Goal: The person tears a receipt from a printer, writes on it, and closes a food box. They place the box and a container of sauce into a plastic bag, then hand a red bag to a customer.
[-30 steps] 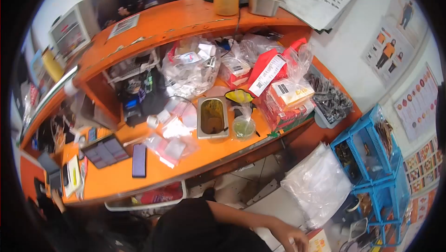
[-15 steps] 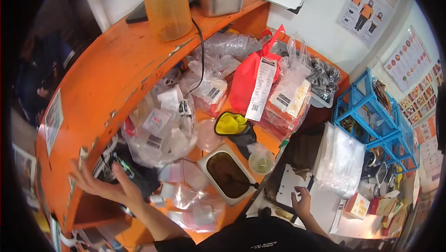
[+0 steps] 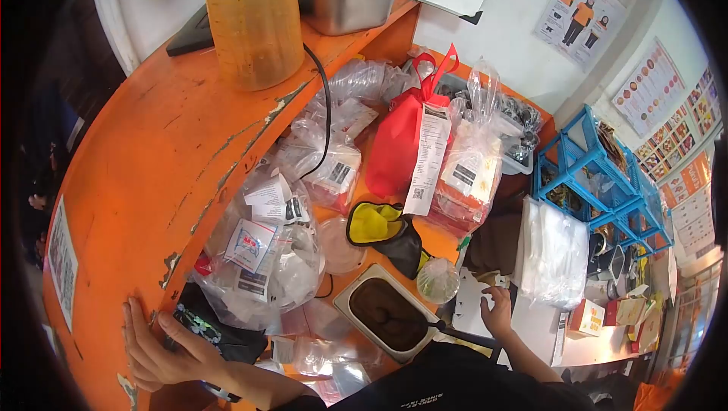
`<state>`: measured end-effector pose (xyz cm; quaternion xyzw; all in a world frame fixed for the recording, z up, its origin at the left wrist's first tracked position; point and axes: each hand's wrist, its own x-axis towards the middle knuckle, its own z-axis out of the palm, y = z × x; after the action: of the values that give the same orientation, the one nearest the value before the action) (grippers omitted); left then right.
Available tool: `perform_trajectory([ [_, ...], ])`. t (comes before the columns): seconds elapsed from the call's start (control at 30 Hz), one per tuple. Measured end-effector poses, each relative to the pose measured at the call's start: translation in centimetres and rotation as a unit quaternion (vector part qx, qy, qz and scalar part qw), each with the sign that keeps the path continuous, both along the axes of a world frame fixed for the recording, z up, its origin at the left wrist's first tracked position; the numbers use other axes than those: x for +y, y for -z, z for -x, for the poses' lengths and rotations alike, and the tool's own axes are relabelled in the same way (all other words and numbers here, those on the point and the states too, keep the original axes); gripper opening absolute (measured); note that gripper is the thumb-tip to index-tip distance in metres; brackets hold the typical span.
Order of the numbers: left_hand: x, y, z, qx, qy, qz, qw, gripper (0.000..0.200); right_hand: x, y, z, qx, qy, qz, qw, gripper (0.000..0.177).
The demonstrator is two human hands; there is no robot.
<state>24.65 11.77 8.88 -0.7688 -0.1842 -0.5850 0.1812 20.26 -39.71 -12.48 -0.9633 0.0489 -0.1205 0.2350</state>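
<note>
My left hand (image 3: 163, 350) rests on the edge of the curved orange counter (image 3: 136, 206), fingers stretched out and holding nothing. Beside it lies a dark bag (image 3: 227, 335) with a printed pattern. My right hand (image 3: 497, 314) hovers by a white sheet (image 3: 472, 305) at the right, with loosely bent fingers and nothing visible in them. Between my hands stands a steel pan (image 3: 347, 305) of brown sauce with a dark-handled utensil in it. A black pouch with a yellow lining (image 3: 379, 225) and a round clear tub (image 3: 438, 280) are behind the pan.
Clear plastic bags with receipts (image 3: 254, 252), a red bag (image 3: 394, 145) and a bagged box order (image 3: 466, 176) crowd the lower shelf. An orange-tinted container (image 3: 254, 24) and a steel tub (image 3: 349, 1) stand on the raised counter. White plastic bags (image 3: 553, 252) and blue racks (image 3: 591, 176) are right.
My left hand has come down from the air onto the counter edge. My right hand has moved slightly up in view. The view has shifted, and the utensil's handle now shows across the pan's right side.
</note>
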Motion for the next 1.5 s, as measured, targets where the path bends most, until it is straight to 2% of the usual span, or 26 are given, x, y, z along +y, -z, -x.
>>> perform_trajectory([
  [0.17,0.2,0.1,0.2,0.005,0.013,0.001,1.000,0.033,0.6,-1.4,-1.2,0.028,0.029,-0.036,0.999,0.017],
  [0.27,0.1,0.2,0.1,0.009,0.008,0.006,1.000,0.033,1.6,-2.7,-3.6,-0.013,0.018,-0.047,0.999,0.017],
  [0.33,-0.5,0.0,0.1,0.006,0.007,0.004,1.000,0.032,3.6,-5.2,-7.5,-0.109,0.043,-0.168,0.979,0.014],
  [0.4,-1.5,-0.5,-0.2,0.012,0.005,0.018,1.000,0.035,7.8,-11.5,-12.2,-0.196,-0.188,-0.105,0.957,0.011],
  [0.47,-1.1,-0.3,-0.2,-0.007,0.019,-0.005,1.000,0.035,9.6,-15.5,-17.9,-0.131,-0.310,-0.053,0.940,0.011],
  [0.5,-1.4,-0.4,-0.1,-0.001,0.010,0.007,1.000,0.035,11.5,-17.7,-21.2,-0.165,-0.204,-0.194,0.945,0.016],
  [0.57,-2.0,-0.6,0.0,0.007,-0.033,0.013,0.999,0.036,10.3,-17.9,-31.3,-0.234,-0.091,-0.004,0.968,0.045],
  [0.63,-2.0,-0.7,-0.5,-0.012,0.001,0.016,1.000,0.034,9.7,-19.0,-37.3,-0.074,0.012,0.108,0.991,0.059],
  [0.67,-1.9,-0.7,-0.7,-0.026,0.021,0.013,0.999,0.034,9.5,-17.9,-39.0,-0.080,0.004,0.097,0.992,0.059],
  [0.73,-1.8,-0.5,-0.8,-0.026,0.016,0.003,1.000,0.033,9.2,-15.2,-42.3,0.004,-0.112,-0.088,0.990,0.043],
  [0.77,-1.8,-0.5,-0.8,-0.024,0.013,0.008,1.000,0.032,9.5,-14.0,-43.2,0.000,-0.118,-0.094,0.988,0.043],
  [0.8,-2.2,-0.5,-0.7,-0.022,0.010,0.017,1.000,0.032,9.7,-12.9,-43.6,-0.067,-0.156,-0.195,0.966,0.039],
  [0.83,-2.7,-0.9,-0.6,-0.027,0.002,0.017,0.999,0.032,9.7,-12.5,-43.7,-0.130,-0.195,-0.289,0.928,0.035],
  [0.93,-4.7,-1.8,-0.2,-0.023,-0.010,0.071,0.997,0.026,9.6,-14.1,-43.0,-0.181,-0.214,-0.296,0.913,0.031],
  [1.0,-6.4,-1.1,0.0,-0.113,0.182,0.126,0.969,0.021,9.8,-15.0,-41.3,-0.161,-0.181,-0.277,0.930,0.027],
  [1.03,-7.6,0.1,-0.1,-0.104,0.243,0.148,0.953,0.021,10.2,-14.1,-41.2,-0.248,-0.204,-0.337,0.885,0.026],
  [1.07,-8.9,1.4,-0.6,-0.099,0.298,0.167,0.935,0.022,9.8,-12.7,-42.6,-0.102,-0.143,-0.527,0.832,0.023],
  [1.1,-9.9,1.9,-0.8,-0.033,0.357,0.179,0.916,0.029,10.0,-14.0,-41.2,-0.083,-0.131,-0.558,0.815,0.037],
  [1.13,-11.6,3.6,-1.8,0.006,0.374,0.232,0.898,0.033,9.4,-13.3,-42.4,-0.190,-0.120,-0.437,0.871,0.033],
  [1.2,-14.4,5.1,-4.0,0.089,0.447,0.340,0.823,0.057,11.0,-17.9,-38.6,-0.272,-0.138,-0.411,0.859,0.028],
  [1.23,-15.4,5.8,-5.3,0.114,0.471,0.361,0.797,0.071,12.2,-20.7,-36.6,-0.271,-0.159,-0.404,0.859,0.028],
  [1.27,-16.4,6.0,-5.9,0.101,0.465,0.367,0.799,0.071,13.2,-23.1,-34.1,-0.279,-0.189,-0.446,0.829,0.027],
  [1.33,-18.3,5.8,-6.9,0.168,0.490,0.374,0.769,0.101,14.5,-27.1,-29.4,-0.289,-0.215,-0.483,0.798,0.025],
  [1.4,-20.4,5.5,-7.4,0.167,0.492,0.372,0.769,0.109,15.4,-30.8,-24.9,-0.249,-0.293,-0.547,0.744,0.024],
  [1.47,-22.2,5.4,-6.9,0.178,0.497,0.370,0.764,0.118,16.2,-33.5,-20.4,-0.228,-0.287,-0.497,0.786,0.021],
  [1.5,-22.8,4.9,-6.7,0.082,0.525,0.406,0.743,0.114,16.5,-34.5,-18.1,-0.200,-0.261,-0.476,0.816,0.022],
])
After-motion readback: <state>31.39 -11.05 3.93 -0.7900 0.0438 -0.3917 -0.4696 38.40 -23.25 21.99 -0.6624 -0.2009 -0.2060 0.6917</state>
